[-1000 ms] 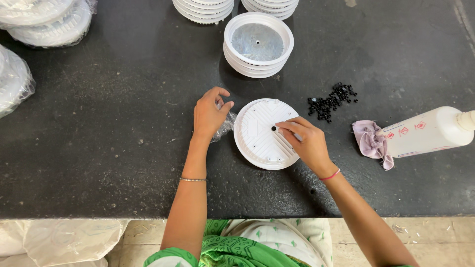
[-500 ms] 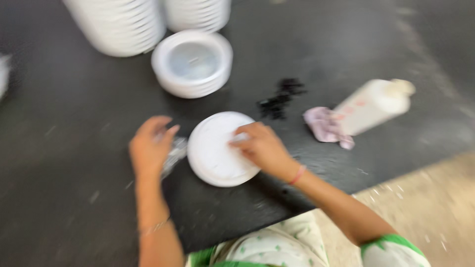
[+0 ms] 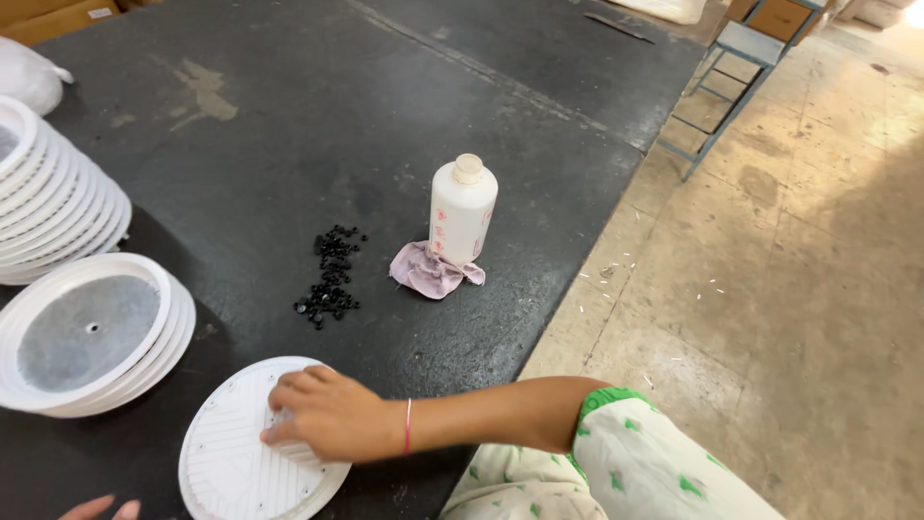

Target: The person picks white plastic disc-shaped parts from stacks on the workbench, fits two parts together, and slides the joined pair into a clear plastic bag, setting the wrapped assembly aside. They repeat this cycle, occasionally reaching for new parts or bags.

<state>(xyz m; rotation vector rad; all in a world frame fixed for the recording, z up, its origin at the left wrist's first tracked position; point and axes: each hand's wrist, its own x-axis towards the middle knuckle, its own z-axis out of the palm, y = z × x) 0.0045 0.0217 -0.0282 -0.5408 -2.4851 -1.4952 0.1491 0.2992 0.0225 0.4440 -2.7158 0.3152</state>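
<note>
**Disc near the counter edge, loose beads close by**

The right hand point(image 3: 332, 416) lies flat on a white ribbed disc point(image 3: 241, 453), fingers spread and pressing its top face; nothing is pinched in its grip, it only bears down. The disc lies on the black counter point(image 3: 289, 144), close to the near edge. The left hand point(image 3: 96, 507) shows only as fingertips at the bottom of the frame, just left of the disc and apart from it; I cannot tell whether its grip is clenched or released.

The disc looks light and smooth underneath, so a sideways push from the flat hand could slide it toward the edge and off onto the floor point(image 3: 770, 289). With only one hand on it, it could also spin instead of staying put.

The pile of small black beads point(image 3: 330, 277) sits loose, between the disc and the bottle point(image 3: 462, 210). A sweep of the forearm would likely scatter them, and they would roll far.

The bottle stands upright on a crumpled pink cloth point(image 3: 430, 273), an uneven footing; a knock could tip it toward the beads.

The disc stack point(image 3: 87, 337) just left of the disc, and the taller stack point(image 3: 48, 207) behind it, could be nudged over by a careless elbow.
</note>
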